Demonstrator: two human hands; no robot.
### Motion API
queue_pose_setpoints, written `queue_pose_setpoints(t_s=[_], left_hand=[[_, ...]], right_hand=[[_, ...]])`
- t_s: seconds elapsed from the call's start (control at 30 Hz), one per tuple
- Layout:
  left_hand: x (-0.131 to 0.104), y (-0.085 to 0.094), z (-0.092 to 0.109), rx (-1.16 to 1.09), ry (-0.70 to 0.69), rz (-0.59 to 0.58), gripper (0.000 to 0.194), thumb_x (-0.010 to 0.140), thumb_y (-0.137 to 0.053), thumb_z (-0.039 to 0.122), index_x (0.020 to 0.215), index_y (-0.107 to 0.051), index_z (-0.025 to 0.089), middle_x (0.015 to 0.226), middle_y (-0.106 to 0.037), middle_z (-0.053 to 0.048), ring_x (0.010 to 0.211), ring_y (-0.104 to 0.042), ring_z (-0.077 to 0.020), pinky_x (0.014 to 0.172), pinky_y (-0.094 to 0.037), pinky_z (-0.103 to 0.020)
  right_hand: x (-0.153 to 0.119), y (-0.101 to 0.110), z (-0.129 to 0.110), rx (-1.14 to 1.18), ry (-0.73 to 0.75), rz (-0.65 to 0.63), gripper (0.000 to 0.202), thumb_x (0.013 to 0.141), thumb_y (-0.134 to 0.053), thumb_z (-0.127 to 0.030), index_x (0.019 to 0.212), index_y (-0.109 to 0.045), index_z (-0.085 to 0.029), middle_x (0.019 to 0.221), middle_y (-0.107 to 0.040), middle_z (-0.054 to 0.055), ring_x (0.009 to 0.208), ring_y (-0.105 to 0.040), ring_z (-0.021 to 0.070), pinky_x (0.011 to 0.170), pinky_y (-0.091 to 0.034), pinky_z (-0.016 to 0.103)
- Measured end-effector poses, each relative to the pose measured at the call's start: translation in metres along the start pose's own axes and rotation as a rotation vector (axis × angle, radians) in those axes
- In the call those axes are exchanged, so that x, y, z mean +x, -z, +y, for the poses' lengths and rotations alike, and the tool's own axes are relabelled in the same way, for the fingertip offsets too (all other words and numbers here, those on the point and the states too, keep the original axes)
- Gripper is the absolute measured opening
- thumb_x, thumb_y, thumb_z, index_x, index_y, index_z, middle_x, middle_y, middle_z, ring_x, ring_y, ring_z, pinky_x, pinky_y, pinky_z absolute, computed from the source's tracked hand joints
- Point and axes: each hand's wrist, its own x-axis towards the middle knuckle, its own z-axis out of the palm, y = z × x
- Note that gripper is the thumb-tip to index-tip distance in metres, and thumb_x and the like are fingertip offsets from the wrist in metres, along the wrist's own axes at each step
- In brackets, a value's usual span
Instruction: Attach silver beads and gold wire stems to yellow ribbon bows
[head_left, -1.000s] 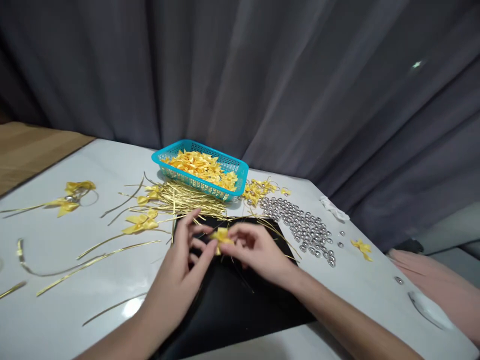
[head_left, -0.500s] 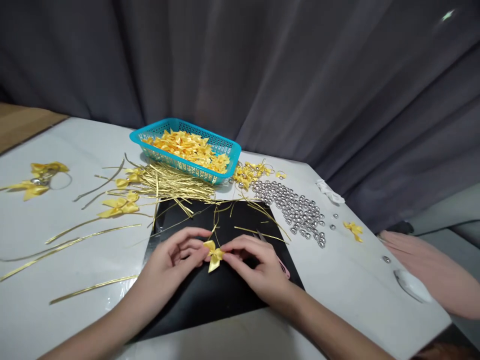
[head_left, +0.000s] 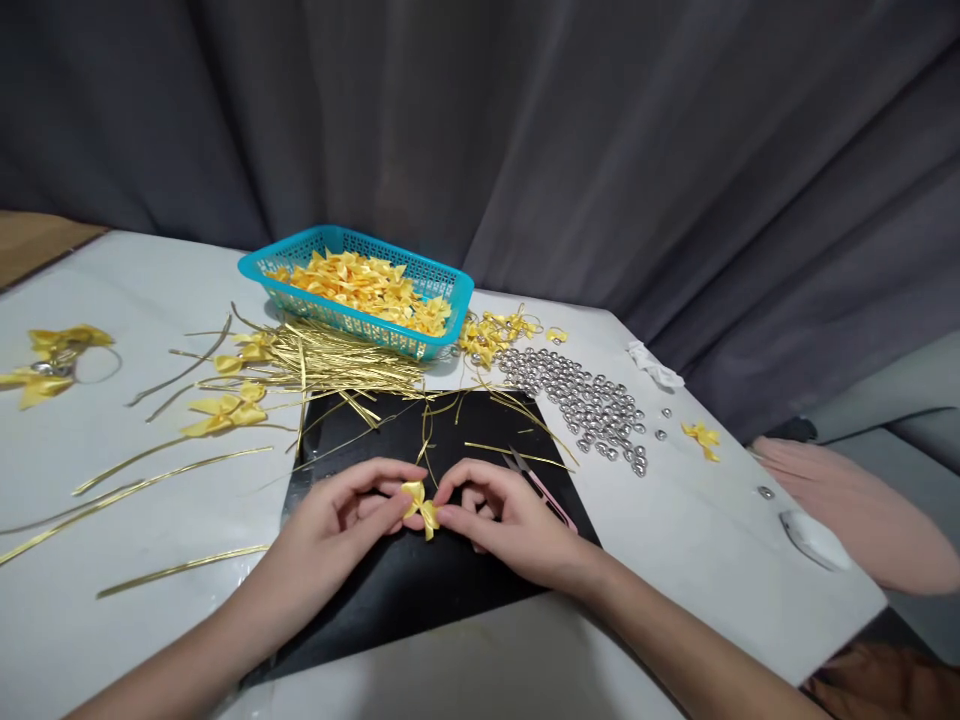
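Over the black mat (head_left: 390,600), both hands pinch a small yellow ribbon bow (head_left: 421,506) from opposite sides. My left hand (head_left: 358,508) grips its left loop between thumb and fingers. My right hand (head_left: 501,515) has its thumb and forefinger closed on the right side of the bow. A thin gold tie (head_left: 427,440) runs up from the bow across the mat. Pink-handled scissors (head_left: 553,500) lie on the mat just beyond my right hand, partly hidden by it.
A blue basket (head_left: 259,262) of yellow bows stands at the back. Gold ties (head_left: 337,360) are heaped before it. Silver heart-shaped beads (head_left: 585,400) spread to the right. Finished-looking bows (head_left: 225,410) lie left. A white computer mouse (head_left: 814,538) sits near the right edge.
My right-hand fingers have shifted on the bow, and the bow has turned slightly between both hands. The whole view has moved a little; the scissors show more.
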Motion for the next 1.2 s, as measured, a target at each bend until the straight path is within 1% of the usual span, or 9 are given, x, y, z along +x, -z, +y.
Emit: queue_pose_setpoints(t_s=[0.1, 0.17, 0.27, 0.4, 0.57, 0.7, 0.8, 0.9, 1.2], left_hand=[[0.000, 0.001, 0.000, 0.052, -0.006, -0.086, 0.036, 0.079, -0.062, 0.046, 0.103, -0.064, 0.019, 0.079, -0.074, -0.005, 0.081, -0.069, -0.0208, 0.076, -0.053, -0.030], [0.001, 0.002, 0.000, 0.118, -0.007, -0.150, 0.033, 0.081, -0.060, 0.046, 0.099, -0.064, 0.019, 0.080, -0.073, -0.005, 0.080, -0.068, -0.0201, 0.073, -0.053, -0.028], [0.003, 0.004, 0.001, 0.251, -0.036, -0.174, 0.029, 0.083, -0.057, 0.046, 0.092, -0.063, 0.019, 0.080, -0.070, -0.004, 0.076, -0.066, -0.0186, 0.063, -0.050, -0.024], [0.004, 0.009, 0.004, 0.508, -0.159, -0.212, 0.024, 0.089, -0.048, 0.040, 0.087, -0.063, 0.021, 0.079, -0.068, -0.001, 0.072, -0.063, -0.0164, 0.062, -0.047, -0.023], [0.002, 0.014, 0.004, 0.757, -0.343, -0.221, 0.025, 0.094, -0.037, 0.031, 0.087, -0.059, 0.022, 0.083, -0.066, 0.000, 0.075, -0.062, -0.0159, 0.069, -0.044, -0.025], [0.000, 0.013, 0.004, 0.820, -0.329, -0.245, 0.024, 0.095, -0.035, 0.029, 0.088, -0.057, 0.023, 0.086, -0.065, -0.001, 0.076, -0.062, -0.0160, 0.069, -0.044, -0.025], [-0.001, 0.012, 0.007, 0.919, -0.309, -0.247, 0.025, 0.096, -0.034, 0.030, 0.087, -0.055, 0.022, 0.084, -0.064, -0.002, 0.075, -0.062, -0.0172, 0.066, -0.043, -0.026], [-0.001, 0.012, 0.011, 1.006, -0.292, -0.233, 0.026, 0.097, -0.033, 0.031, 0.084, -0.053, 0.021, 0.081, -0.062, -0.001, 0.071, -0.062, -0.0179, 0.062, -0.041, -0.027], [0.001, 0.015, 0.006, 1.059, -0.263, -0.221, 0.027, 0.099, -0.027, 0.035, 0.086, -0.047, 0.023, 0.077, -0.059, 0.001, 0.064, -0.062, -0.0184, 0.056, -0.037, -0.028]], right_hand=[[0.000, 0.003, -0.003, -0.069, 0.019, -0.033, 0.013, 0.086, -0.058, -0.030, 0.084, -0.059, -0.018, 0.057, -0.039, -0.007, 0.050, -0.034, 0.0064, 0.047, -0.026, 0.019], [-0.001, 0.005, -0.003, -0.138, 0.043, -0.045, 0.012, 0.088, -0.055, -0.029, 0.085, -0.057, -0.018, 0.059, -0.040, -0.007, 0.053, -0.034, 0.0068, 0.048, -0.027, 0.019], [-0.003, 0.007, -0.004, -0.202, 0.055, -0.076, 0.012, 0.092, -0.050, -0.030, 0.090, -0.055, -0.019, 0.062, -0.041, -0.006, 0.054, -0.035, 0.0070, 0.050, -0.028, 0.019], [-0.006, 0.007, -0.007, -0.266, 0.097, -0.114, 0.013, 0.095, -0.046, -0.030, 0.092, -0.052, -0.019, 0.068, -0.047, -0.006, 0.057, -0.040, 0.0067, 0.053, -0.030, 0.019], [-0.006, 0.005, -0.011, -0.342, 0.047, -0.114, 0.016, 0.090, -0.053, -0.034, 0.091, -0.060, -0.019, 0.055, -0.040, -0.007, 0.050, -0.036, 0.0078, 0.046, -0.025, 0.020], [-0.004, 0.005, -0.013, -0.440, 0.075, -0.089, 0.010, 0.089, -0.054, -0.026, 0.087, -0.061, -0.019, 0.056, -0.043, -0.006, 0.050, -0.038, 0.0081, 0.048, -0.028, 0.020], [-0.004, 0.005, -0.016, -0.526, 0.182, -0.103, 0.010, 0.093, -0.049, -0.022, 0.090, -0.058, -0.019, 0.076, -0.060, 0.000, 0.065, -0.052, 0.0106, 0.062, -0.037, 0.022], [-0.004, 0.006, -0.018, -0.580, 0.188, -0.128, 0.013, 0.095, -0.043, -0.022, 0.093, -0.055, -0.019, 0.094, -0.064, 0.004, 0.083, -0.058, 0.0144, 0.074, -0.040, 0.025], [-0.002, 0.014, -0.028, -0.716, 0.116, -0.223, 0.016, 0.097, -0.036, -0.024, 0.088, -0.048, -0.020, 0.089, -0.061, 0.001, 0.075, -0.054, 0.0143, 0.066, -0.035, 0.026]])
